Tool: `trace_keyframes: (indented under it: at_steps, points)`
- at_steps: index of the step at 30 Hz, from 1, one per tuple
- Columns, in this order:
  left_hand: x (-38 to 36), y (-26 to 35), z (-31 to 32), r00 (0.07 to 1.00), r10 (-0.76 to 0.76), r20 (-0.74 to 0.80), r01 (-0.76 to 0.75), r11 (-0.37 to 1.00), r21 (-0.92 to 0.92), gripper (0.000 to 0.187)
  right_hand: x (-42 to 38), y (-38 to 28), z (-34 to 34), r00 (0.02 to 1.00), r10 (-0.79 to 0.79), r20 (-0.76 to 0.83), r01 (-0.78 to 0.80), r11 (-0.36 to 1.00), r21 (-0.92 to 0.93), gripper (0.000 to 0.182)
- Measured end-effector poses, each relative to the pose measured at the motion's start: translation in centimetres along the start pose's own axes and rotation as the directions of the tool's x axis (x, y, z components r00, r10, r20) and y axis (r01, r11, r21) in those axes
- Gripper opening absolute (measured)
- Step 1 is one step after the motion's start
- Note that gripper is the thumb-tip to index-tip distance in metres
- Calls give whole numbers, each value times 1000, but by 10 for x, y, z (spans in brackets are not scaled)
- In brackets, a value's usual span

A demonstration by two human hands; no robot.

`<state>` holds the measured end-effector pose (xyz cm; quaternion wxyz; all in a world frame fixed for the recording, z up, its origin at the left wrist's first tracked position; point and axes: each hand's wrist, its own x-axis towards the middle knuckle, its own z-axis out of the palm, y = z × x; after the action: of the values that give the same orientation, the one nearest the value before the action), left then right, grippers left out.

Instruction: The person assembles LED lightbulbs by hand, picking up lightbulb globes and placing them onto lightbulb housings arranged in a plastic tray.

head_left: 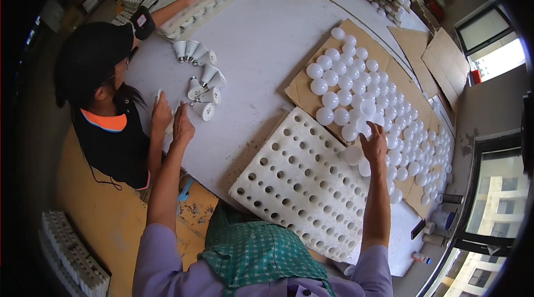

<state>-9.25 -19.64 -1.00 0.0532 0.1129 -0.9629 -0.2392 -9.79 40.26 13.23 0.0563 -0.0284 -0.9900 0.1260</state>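
Reaching over the packed white globes [345, 82], right hand [375, 144] has its fingers bent at the near edge of one globe [364, 126]; cannot tell whether it is gripped. Globes sit crowded on brown cardboard [300, 86], a few beyond its edge. Left hand [183, 125] well apart, near the lamp bases [211, 95], fingers close together and pointing away from the wearer; cannot tell if anything is pinched. Bases lie tipped in a loose curved group on the pale table [261, 35]. Holed white board [295, 169] between the wearer and the cardboard, round openings in rows. Co-worker [105, 102] at left: one hand just beside the wearer's left, the other at a base on the filled tray [192, 21].
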Motion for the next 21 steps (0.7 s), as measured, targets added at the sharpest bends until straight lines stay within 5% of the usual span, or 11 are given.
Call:
trace_keyframes:
  at_steps: [4,9,10,13,15,17,19,21]
  points:
    - [8,-6,2,992,36,120,-53,988,142,72,42,10,16,975,-63,213,122,954,-275,86]
    - [17,-22,17,980,155,126,-176,968,180,67,55,25,30,961,-105,257,206,891,-404,73]
    - [19,-21,18,978,177,113,-196,964,181,65,51,20,21,976,-149,162,199,911,-361,71]
    - [21,-2,12,959,219,182,-252,950,185,66,32,-14,-9,993,51,-104,-51,999,-1,69]
    - [21,1,20,950,264,167,-293,938,184,63,-10,-31,-20,999,-13,-34,21,972,235,70]
    - [24,-10,37,953,285,101,-302,911,281,61,-67,-60,-21,987,-10,158,-72,860,505,68]
    - [16,19,16,943,313,113,-333,898,286,57,-129,-56,12,951,37,307,-250,674,695,70]
    - [12,34,9,941,96,325,-176,959,224,51,-164,-82,-5,847,90,523,-493,498,713,69]
